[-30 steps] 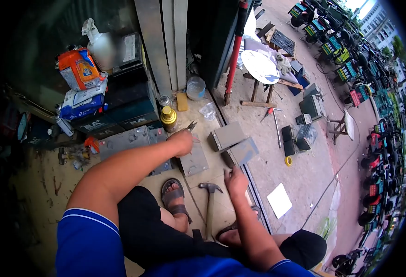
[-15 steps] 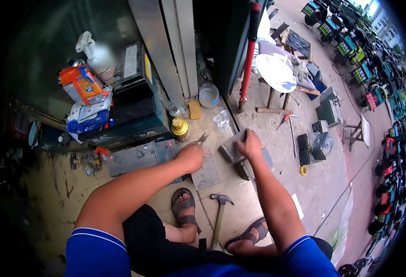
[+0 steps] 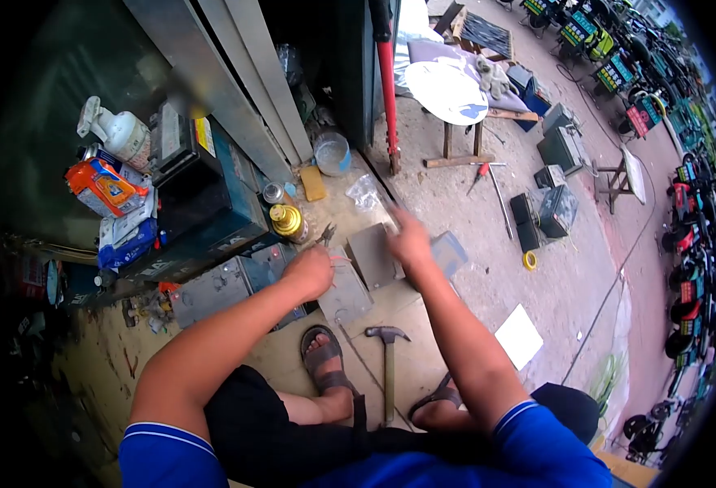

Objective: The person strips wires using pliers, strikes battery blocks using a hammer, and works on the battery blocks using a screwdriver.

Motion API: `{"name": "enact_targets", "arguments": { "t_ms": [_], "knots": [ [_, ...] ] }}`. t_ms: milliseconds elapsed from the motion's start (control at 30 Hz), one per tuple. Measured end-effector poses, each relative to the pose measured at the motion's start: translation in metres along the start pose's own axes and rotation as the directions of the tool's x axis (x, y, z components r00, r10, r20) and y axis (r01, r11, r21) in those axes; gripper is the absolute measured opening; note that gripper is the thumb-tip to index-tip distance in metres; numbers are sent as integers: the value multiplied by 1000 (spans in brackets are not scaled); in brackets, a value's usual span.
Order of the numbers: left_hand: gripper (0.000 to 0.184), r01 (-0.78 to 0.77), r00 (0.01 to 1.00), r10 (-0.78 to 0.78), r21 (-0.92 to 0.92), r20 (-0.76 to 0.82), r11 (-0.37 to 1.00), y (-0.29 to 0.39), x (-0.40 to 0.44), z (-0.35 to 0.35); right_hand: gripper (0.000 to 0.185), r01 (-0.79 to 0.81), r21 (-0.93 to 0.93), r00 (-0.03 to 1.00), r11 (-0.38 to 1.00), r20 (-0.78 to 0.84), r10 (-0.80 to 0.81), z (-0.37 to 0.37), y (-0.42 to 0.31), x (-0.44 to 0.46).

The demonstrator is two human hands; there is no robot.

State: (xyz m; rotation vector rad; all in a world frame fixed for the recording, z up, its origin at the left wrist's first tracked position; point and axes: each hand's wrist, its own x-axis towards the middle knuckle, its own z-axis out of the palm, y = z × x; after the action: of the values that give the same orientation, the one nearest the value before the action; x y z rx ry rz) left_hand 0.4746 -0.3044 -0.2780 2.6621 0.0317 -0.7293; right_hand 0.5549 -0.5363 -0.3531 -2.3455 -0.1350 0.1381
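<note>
My left hand (image 3: 311, 272) is closed round a pair of pliers (image 3: 327, 234), whose jaws point up past the fingers. Under and beside it lies a flat grey battery (image 3: 346, 299). My right hand (image 3: 409, 238) is at the right edge of an upright grey block (image 3: 372, 257); it is blurred, and its grip cannot be made out. Behind that hand a second grey block (image 3: 449, 254) is partly hidden. A hammer (image 3: 389, 366) lies on the floor between my feet.
A yellow-capped bottle (image 3: 287, 221), a yellow sponge (image 3: 312, 184) and a tub (image 3: 332, 154) stand ahead. Larger batteries (image 3: 211, 291) are at the left. A round-topped stool (image 3: 446, 93), small batteries (image 3: 559, 211) and white paper (image 3: 519, 337) are at the right.
My right hand has moved up from near the floor to the grey blocks. The left block has shifted closer to the flat battery. My left hand still holds the pliers.
</note>
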Motion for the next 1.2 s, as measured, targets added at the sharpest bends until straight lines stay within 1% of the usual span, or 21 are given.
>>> {"name": "enact_targets", "arguments": {
  "t_ms": [33,67,133,167,233,267,333,433,533,600,667,733,767,800,900,933,1000,1067,1133,1167,1200],
  "knots": [
    [31,13,1000,-13,-9,-9,1000,-1,1,-1,56,-165,5,964,986,-209,162,-11,13,-9],
    [31,26,1000,-26,-19,-16,999,0,0,0,61,-320,40,861,947,-405,308,-25,28,-20],
    [32,25,1000,-25,-22,7,999,5,-3,-2,87,-552,-10,640,834,-646,416,-36,57,-44],
    [32,9,1000,-9,-3,-10,1000,1,-1,0,87,-557,-10,633,831,-652,417,-34,65,-52],
    [32,6,1000,-5,23,-21,1000,2,0,-1,116,-743,260,574,617,-225,787,-21,81,-60],
    [32,0,1000,1,27,-27,1000,4,0,-2,133,-772,187,573,607,-207,793,-5,86,-54],
    [32,1,1000,0,45,-19,999,6,-5,-7,133,-872,219,375,437,-273,886,-7,34,-47],
    [31,14,1000,-15,17,26,1000,6,-3,-7,127,-890,227,312,395,-330,891,-4,26,-39],
    [33,9,998,-9,4,56,1000,3,0,-8,119,-873,200,394,446,-252,884,-14,38,-43],
    [33,3,999,-3,10,47,1000,-1,1,-4,109,-848,117,464,518,-310,830,-20,62,-54],
    [32,-3,999,2,8,35,1000,-2,-1,-4,83,-652,314,667,690,-195,719,-29,106,-72],
    [32,23,999,-22,-31,39,999,1,-2,-6,71,-595,566,720,570,61,691,-61,109,-84],
    [32,24,999,-23,-41,34,999,1,-1,-7,59,-553,677,738,485,127,663,-70,104,-88],
    [33,21,1000,-20,-37,24,999,0,-2,-5,59,-555,673,737,490,125,664,-76,98,-89],
    [34,22,1000,-22,-30,2,999,5,-5,-8,80,-509,444,827,737,17,562,-77,94,-87],
    [35,37,999,-38,-38,-16,999,6,-6,-10,80,-505,449,829,737,15,559,-85,66,-85],
    [33,4,1000,-4,-14,-14,1000,7,-9,-12,93,-356,243,929,902,-9,369,-94,10,-81],
    [32,-42,999,42,14,-11,999,9,-8,-15,99,-216,7,976,976,-23,216,-84,-17,-73],
    [35,-93,994,81,180,74,979,7,-6,-16,104,-166,-150,979,975,90,181,-74,-50,-70],
    [37,137,988,-123,-146,98,980,5,1,-14,104,-131,-167,972,977,174,160,-71,-52,-68],
    [37,128,989,-116,-140,92,982,2,3,-12,89,-177,-139,962,974,186,201,-77,-62,-74]
  ]
}}
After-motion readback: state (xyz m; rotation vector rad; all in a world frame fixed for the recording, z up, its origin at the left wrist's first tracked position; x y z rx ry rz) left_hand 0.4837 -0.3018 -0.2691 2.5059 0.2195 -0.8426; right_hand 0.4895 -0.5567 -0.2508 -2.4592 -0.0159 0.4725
